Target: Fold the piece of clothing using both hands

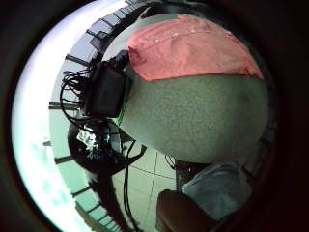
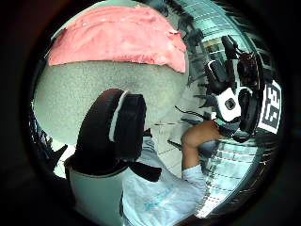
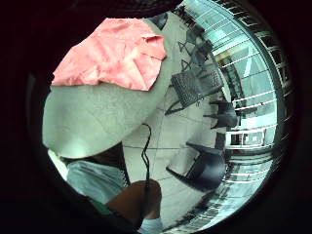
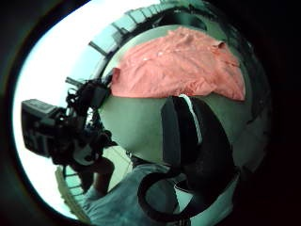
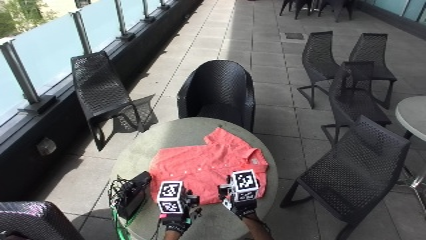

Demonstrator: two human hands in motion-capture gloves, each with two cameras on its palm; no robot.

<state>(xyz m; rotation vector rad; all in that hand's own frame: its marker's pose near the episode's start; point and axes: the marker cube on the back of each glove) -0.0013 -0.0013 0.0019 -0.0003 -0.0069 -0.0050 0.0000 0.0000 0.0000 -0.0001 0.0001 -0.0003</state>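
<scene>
Coral-red short-sleeved button shirt (image 5: 208, 169) spread flat on round grey stone-look tabletop (image 5: 143, 150), collar toward the far black woven armchair (image 5: 218, 93), hem at the near side just ahead of both hands. Long axis running away from the person, slightly skewed to the right; sleeves out to either side.

Left hand in black glove (image 5: 174, 216) and right hand in black glove (image 5: 243, 206) both hovering above the near rim, side by side, apart from the cloth — no contact visible. Right hand seemingly a touch nearer the hem corner; left hand nearer the black box with coiled cables (image 5: 131, 193) at the table's left edge.

Finger state: cannot tell for either hand — markers cover them from above. Palm views give bare tabletop between camera and shirt, so nothing held. Curved black shapes close to both thumb-side cameras, likely glove parts, unclear.

Judgement: folding not yet begun; next move a forward reach to the near hem, one hand per corner.

Hidden: near hem edge partly behind the hands; buttons barely legible
</scene>
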